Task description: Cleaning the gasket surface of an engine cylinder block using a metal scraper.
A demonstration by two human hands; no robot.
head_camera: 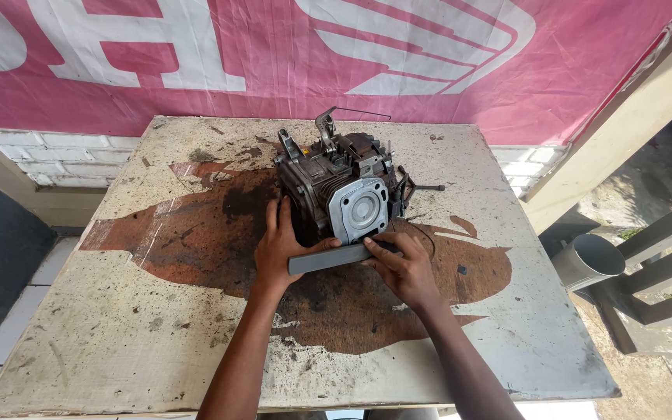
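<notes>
head view. small engine [344, 190] sits on a worn table [118, 327], a little past centre toward 12 o'clock, on a dark brown oil stain [196, 241]. its round grey cylinder face points toward 6 o'clock, at the person. thin rod and wire parts stick out from the engine toward 3 o'clock and 12 o'clock.

left hand [281, 249]: at 9 o'clock of the cylinder face, fingers spread and laid up against the engine's side, thumb reaching toward 3 o'clock onto the left end of a flat grey bar [328, 258]. hand mostly open, pressing more than clasping.

right hand [402, 268]: at 5 o'clock of the cylinder face, fingers curled, tips pinching the right end of the bar.

bar lies nearly level, slightly tilted, just below the cylinder face; touching it or not, cannot tell.

surroundings: pink and white banner [429, 85] at 12 o'clock behind the table; grey pipe [589, 260] at 3 o'clock, off the table.
</notes>
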